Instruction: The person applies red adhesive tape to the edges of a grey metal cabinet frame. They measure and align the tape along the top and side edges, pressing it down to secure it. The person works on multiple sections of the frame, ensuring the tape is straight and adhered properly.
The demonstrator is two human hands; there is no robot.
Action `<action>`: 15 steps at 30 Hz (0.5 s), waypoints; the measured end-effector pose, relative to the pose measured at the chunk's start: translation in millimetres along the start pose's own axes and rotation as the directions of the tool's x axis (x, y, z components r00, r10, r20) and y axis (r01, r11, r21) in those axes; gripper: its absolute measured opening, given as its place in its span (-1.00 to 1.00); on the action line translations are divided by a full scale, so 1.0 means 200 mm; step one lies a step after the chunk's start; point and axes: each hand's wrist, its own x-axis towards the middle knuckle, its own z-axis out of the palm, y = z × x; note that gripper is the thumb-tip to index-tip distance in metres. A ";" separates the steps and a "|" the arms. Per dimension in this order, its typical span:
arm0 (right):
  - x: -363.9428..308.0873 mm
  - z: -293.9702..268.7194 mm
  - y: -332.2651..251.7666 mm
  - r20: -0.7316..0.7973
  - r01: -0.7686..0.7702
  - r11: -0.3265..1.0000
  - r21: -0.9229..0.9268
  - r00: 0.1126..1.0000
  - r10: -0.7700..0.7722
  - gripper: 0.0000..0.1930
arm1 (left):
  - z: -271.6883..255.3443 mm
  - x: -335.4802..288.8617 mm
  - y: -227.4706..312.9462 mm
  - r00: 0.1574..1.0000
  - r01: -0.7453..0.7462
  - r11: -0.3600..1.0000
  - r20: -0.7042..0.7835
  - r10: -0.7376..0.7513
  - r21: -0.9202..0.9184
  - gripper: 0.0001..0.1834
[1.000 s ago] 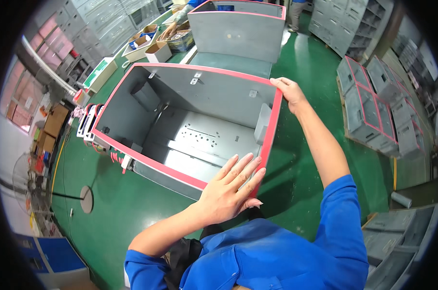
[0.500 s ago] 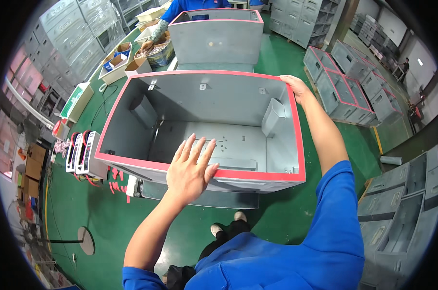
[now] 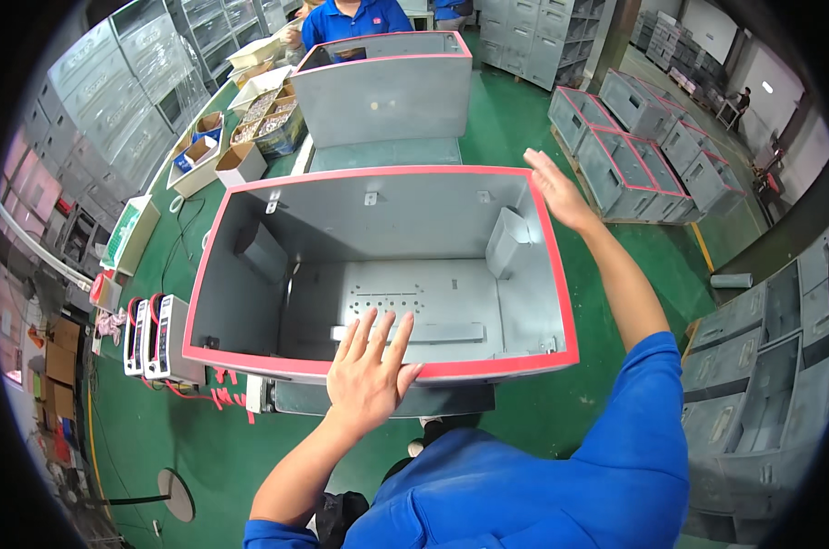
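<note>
In front of me sits a large grey metal box, open at the top. Flat pink strip runs along its rim on all sides. My left hand lies at the near rim, fingers spread and pointing into the box. At the far right corner my right hand is held with its fingers stretched out, close beside the rim; whether it touches is hard to tell. Neither hand grips anything. Inside the box are small brackets, a bent metal piece on the right wall and a floor with holes.
A second grey box stands beyond, with a person in blue behind it. To the left are bins of small parts and white power units. Stacked grey boxes stand right. A round-based stand is at lower left.
My right hand's fingers have straightened from their bend over the corner. The left hand stays at the near rim. The view has shifted, and the other person's arm has drawn back from the parts bins.
</note>
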 end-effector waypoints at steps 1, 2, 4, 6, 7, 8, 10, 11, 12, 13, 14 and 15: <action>-0.01 0.00 -0.01 0.098 0.033 0.993 -0.114 0.995 -0.022 -0.50 | 0.00 0.00 0.00 1.000 -0.003 1.000 0.006 0.003 0.000 -0.45; -0.02 0.00 -0.03 0.200 0.074 0.971 -0.228 0.979 -0.028 -0.46 | 0.00 0.00 0.00 1.000 -0.006 1.000 0.010 0.006 -0.007 -0.45; -0.01 -0.03 -0.10 0.248 0.023 0.952 -0.306 0.967 0.057 -0.41 | 0.00 0.01 0.00 1.000 -0.005 1.000 0.011 0.005 -0.003 -0.44; -0.03 -0.04 -0.13 0.268 0.027 0.924 -0.382 0.960 0.082 -0.40 | 0.00 0.00 -0.01 1.000 -0.006 1.000 0.018 0.007 -0.006 -0.44; -0.04 -0.03 -0.13 0.260 0.023 0.932 -0.362 0.962 0.077 -0.39 | 0.00 0.00 0.00 1.000 -0.010 1.000 0.015 0.010 -0.001 -0.45; -0.06 -0.03 -0.13 0.255 0.020 0.937 -0.348 0.964 0.074 -0.39 | 0.00 0.01 0.00 1.000 -0.014 1.000 0.019 0.014 0.000 -0.45; -0.05 -0.04 -0.12 0.262 0.039 0.942 -0.335 0.964 0.053 -0.38 | 0.00 0.01 -0.01 0.999 -0.025 1.000 0.029 0.024 0.002 -0.46; -0.04 -0.05 -0.10 0.271 0.049 0.941 -0.334 0.961 0.047 -0.39 | 0.01 0.01 -0.01 0.999 -0.038 0.999 0.011 0.038 -0.001 -0.46; -0.04 -0.05 -0.09 0.276 0.053 0.942 -0.332 0.960 0.043 -0.39 | 0.00 0.02 -0.01 0.999 -0.034 0.999 0.024 0.034 -0.003 -0.47; -0.05 -0.05 -0.09 0.268 0.053 0.937 -0.344 0.962 0.044 -0.40 | 0.00 0.02 0.00 0.999 -0.035 0.999 0.025 0.035 -0.011 -0.47; -0.08 -0.04 -0.10 0.270 0.069 0.941 -0.332 0.962 0.025 -0.40 | 0.01 0.01 0.00 0.999 -0.028 0.999 0.023 0.029 -0.014 -0.47; -0.11 -0.04 -0.13 0.271 0.082 0.944 -0.320 0.963 0.008 -0.40 | 0.00 0.01 -0.01 0.999 -0.034 0.999 0.027 0.034 -0.011 -0.47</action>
